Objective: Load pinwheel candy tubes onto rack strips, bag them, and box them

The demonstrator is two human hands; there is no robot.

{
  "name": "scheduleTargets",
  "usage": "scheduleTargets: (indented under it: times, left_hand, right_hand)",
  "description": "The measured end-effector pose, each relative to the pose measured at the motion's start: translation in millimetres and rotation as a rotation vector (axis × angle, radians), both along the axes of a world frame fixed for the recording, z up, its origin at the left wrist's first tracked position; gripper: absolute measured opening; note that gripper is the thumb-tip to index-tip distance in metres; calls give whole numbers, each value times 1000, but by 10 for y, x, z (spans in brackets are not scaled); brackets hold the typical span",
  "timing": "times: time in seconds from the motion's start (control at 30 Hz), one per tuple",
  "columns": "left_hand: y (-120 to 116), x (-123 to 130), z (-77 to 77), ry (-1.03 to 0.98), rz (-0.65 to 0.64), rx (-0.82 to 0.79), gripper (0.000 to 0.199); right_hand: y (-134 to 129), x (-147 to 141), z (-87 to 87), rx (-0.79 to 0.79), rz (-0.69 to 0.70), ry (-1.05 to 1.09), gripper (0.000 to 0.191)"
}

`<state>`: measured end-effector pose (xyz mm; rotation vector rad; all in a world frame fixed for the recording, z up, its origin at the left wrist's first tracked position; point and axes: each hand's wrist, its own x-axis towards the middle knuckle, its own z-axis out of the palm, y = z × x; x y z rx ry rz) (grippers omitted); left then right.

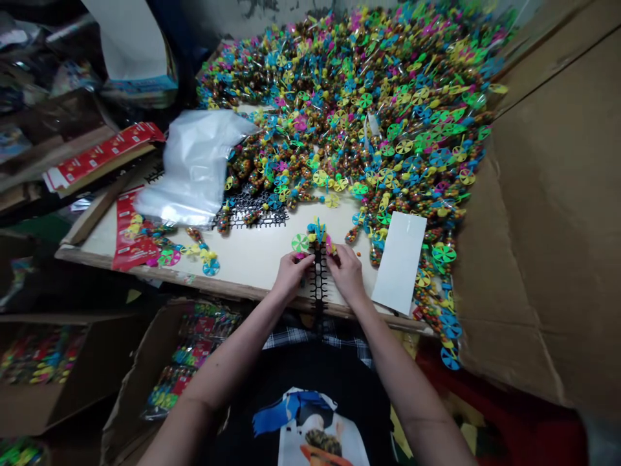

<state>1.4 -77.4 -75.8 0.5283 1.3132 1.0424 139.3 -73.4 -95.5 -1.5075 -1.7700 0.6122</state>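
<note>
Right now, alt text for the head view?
The person's left hand and right hand hold a black plastic lattice strip at the near edge of a cream tabletop. Beyond them spreads a large heap of clear packets of coloured beads with neon pinwheel tops.

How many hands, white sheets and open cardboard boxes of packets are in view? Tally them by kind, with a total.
Hands: 2 (left hand, right hand)
White sheet: 1
Open cardboard boxes of packets: 2 (left box, right box)
Total: 5
</note>
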Motion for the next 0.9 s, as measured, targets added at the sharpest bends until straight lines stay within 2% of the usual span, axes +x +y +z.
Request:
scheduleTargets:
  times: [0.23,0.47,0.57,0.73,0.9]
  left_hand:
    - [58,-67,41,-15,-111,23,34]
    - [80,-50,43,16,-204,87,33]
    - [71,-71,31,86,-235,156,30]
    - [33,-195,-61,235,-192,336,15]
    - [26,-222,-188,363,-206,473,29]
  right_hand:
    - [46,25,-81,-19,59,21,15]
    - [51,-13,-90,-7,118,74,31]
    - [62,-23,-115,2,60,98,24]
    - [43,-66,-144,16,-80,140,16]
    - [14,-121,-115,11,-84,130,15]
